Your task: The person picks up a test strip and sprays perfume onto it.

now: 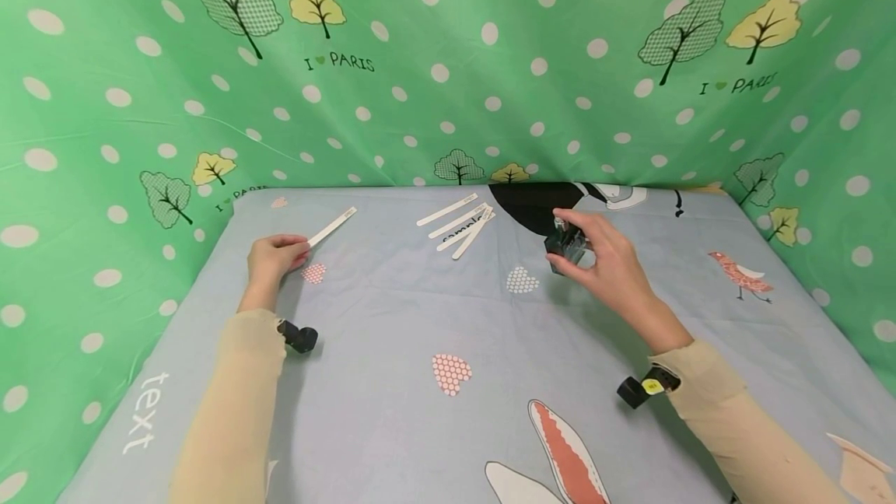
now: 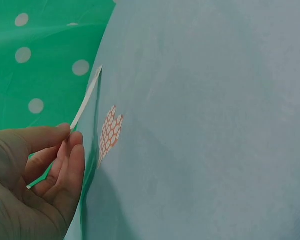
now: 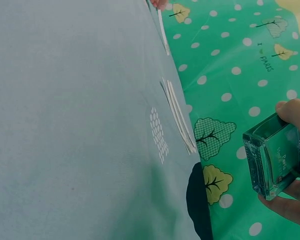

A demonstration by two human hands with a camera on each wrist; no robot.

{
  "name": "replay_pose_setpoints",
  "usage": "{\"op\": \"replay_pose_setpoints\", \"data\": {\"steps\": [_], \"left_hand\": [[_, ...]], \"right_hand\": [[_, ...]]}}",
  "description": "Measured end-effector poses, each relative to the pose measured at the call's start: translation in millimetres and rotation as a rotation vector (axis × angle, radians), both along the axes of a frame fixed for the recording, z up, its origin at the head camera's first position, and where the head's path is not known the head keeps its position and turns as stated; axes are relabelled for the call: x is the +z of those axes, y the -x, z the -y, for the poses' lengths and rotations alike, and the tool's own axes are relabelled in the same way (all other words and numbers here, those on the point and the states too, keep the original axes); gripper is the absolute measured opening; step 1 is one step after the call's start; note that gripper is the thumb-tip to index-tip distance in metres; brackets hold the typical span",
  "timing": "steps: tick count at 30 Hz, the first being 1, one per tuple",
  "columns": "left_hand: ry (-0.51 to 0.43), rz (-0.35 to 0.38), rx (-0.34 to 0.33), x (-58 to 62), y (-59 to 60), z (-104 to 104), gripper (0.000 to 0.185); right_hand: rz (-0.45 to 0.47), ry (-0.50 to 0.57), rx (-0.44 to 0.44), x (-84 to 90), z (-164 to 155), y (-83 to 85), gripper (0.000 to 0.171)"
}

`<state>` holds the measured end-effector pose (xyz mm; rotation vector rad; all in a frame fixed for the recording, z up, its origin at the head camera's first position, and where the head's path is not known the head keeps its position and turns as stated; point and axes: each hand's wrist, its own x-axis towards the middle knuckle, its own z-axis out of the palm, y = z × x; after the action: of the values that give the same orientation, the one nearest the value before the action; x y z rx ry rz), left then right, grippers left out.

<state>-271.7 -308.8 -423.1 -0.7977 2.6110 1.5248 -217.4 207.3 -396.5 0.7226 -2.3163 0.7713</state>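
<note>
The person's left hand (image 1: 274,256) pinches one end of a white paper strip (image 1: 333,226) between thumb and fingers; the strip runs away from the hand toward the far left part of the table (image 1: 392,333), its free end raised slightly off the blue-grey cloth, as the left wrist view shows. Just beside this hand a pink heart print (image 1: 313,273) lies on the cloth.

The right hand (image 1: 607,255) grips a small square glass bottle (image 1: 565,243), thumb and fingers curled round it, held just above the far middle of the table in front of a black printed patch. In the right wrist view the bottle (image 3: 272,162) appears clear with thick walls and faint lettering on one face.

Between the two hands, near the far edge, a loose group of white strips (image 1: 458,222) lies flat on the cloth, well apart from either hand. A green dotted backdrop (image 1: 448,61) with tree prints surrounds the table on three sides
</note>
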Motion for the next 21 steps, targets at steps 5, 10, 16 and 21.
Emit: {"op": "replay_pose_setpoints", "data": {"steps": [5, 10, 16, 21], "left_hand": [[-0.020, -0.014, 0.015, -0.8, -2.3, 2.4, 0.039], [-0.011, -0.009, 0.016, -2.1, -3.5, 5.1, 0.040], [0.019, -0.007, 0.012, -2.8, -6.0, 7.4, 0.041], [0.037, -0.008, 0.015, -2.7, -8.1, 7.6, 0.041]], "right_hand": [[-0.004, 0.000, 0.001, -0.1, 0.4, 0.1, 0.075], [-0.005, -0.001, 0.003, 0.4, 0.5, -0.5, 0.074], [0.001, -0.001, 0.002, 1.3, 0.4, -2.0, 0.074], [0.004, -0.001, -0.001, 1.6, 0.2, -2.9, 0.074]]}}
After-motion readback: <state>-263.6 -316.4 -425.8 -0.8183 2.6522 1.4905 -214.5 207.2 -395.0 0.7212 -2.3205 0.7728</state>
